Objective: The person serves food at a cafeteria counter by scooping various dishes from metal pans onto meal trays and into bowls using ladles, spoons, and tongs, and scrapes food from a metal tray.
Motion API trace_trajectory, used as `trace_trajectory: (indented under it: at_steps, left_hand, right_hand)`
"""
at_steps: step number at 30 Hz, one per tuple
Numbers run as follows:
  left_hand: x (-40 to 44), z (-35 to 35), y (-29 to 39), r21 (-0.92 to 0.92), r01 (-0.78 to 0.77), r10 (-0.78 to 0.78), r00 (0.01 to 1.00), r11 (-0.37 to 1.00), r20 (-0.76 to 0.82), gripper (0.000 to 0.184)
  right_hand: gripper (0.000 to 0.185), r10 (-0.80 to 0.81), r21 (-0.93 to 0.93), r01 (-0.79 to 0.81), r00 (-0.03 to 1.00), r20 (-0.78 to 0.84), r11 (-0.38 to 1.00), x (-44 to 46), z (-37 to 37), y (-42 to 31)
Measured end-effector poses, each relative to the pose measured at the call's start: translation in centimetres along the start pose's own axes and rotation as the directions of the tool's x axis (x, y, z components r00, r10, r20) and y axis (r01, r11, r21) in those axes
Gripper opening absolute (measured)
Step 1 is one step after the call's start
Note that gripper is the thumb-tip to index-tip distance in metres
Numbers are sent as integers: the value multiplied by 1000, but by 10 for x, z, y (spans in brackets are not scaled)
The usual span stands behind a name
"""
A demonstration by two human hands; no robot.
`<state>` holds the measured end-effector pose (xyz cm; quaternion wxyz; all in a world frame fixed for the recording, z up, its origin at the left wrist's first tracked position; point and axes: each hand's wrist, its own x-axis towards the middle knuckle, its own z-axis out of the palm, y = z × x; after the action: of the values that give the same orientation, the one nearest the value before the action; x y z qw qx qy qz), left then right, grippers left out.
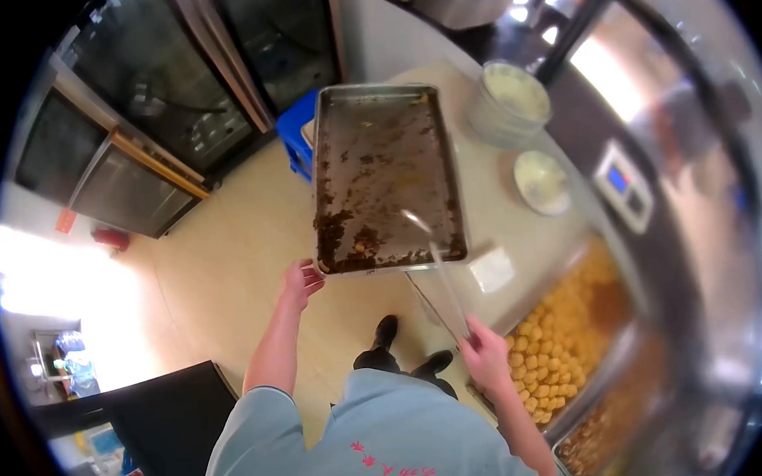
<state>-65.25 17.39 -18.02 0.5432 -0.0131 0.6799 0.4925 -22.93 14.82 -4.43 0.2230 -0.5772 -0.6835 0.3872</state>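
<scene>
Metal tray (382, 173), dark-crusted: beyond both hands, long axis pointing away from the person. Left hand (302, 282): at its near-left corner (grip unclear). Right hand (485, 351): closed round blurred utensil (446, 279), tip over tray.

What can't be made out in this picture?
All in the head view:
- Long, thin tool in the right hand: its shape is blurred.
- Blue plastic stool: partly hidden by the dark rectangular metal tray.
- Left hand: too small to tell how firmly it holds the tray.
- Brown food at lower right: too blurred to identify.
</scene>
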Motion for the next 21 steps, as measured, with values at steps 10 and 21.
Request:
trace_trajectory:
  at_steps: [10,21]
  left_hand:
    - [3,0,0,-97,-36,46,993,995,106,36]
    - [-2,-1,-1,-101,4,18,977,995,212,41]
  right_hand:
    - [54,-252,-391,382,904,345,837,99,106,-31]
    - [50,-190,-291,256,953,238,922,72,45,-13]
